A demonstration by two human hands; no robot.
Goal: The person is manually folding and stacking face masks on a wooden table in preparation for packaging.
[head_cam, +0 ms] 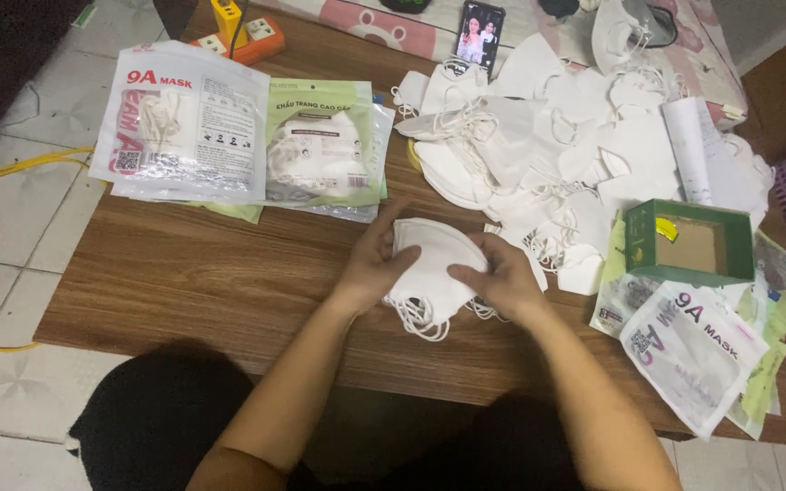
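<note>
Both of my hands hold a small stack of folded white face masks [432, 265] just above the wooden table [202, 273]. My left hand [377, 259] grips the stack's left edge, fingers curled over the top. My right hand [500, 273] clasps the right side. Loose ear loops hang below the stack. A large heap of loose white masks [557, 145] lies on the table beyond my hands.
Sealed mask packets [184, 123] and a green-printed packet [325, 141] lie at the back left. A green open box [691, 244] and empty packets [693, 350] sit at the right. A phone [479, 35] stands at the back, a power strip [247, 36] nearby. A yellow cable [11, 168] runs over the floor.
</note>
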